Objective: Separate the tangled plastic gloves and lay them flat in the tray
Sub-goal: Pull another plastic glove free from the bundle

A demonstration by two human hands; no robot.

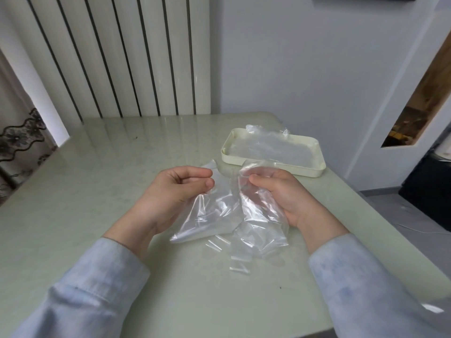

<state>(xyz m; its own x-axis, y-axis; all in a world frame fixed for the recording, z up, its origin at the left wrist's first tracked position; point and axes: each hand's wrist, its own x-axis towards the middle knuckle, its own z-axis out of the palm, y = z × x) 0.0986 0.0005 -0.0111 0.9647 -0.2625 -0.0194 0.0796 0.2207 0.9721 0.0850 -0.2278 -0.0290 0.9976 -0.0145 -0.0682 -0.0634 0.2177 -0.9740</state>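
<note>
A clump of clear plastic gloves [219, 215] hangs between my two hands above the middle of the pale green table. My left hand [170, 193] pinches one edge of the plastic between thumb and fingers. My right hand [275, 198] grips the other side, with film draped over its palm. Glove fingers [240, 262] trail onto the table below. A cream rectangular tray [314, 167] sits beyond my right hand, with clear plastic gloves [268, 145] lying flat inside it.
The table [97, 191] has a rounded far right corner and its right edge drops to a grey floor. A white ribbed radiator [117, 57] stands behind the table. A dark box [427, 198] sits on the floor to the right.
</note>
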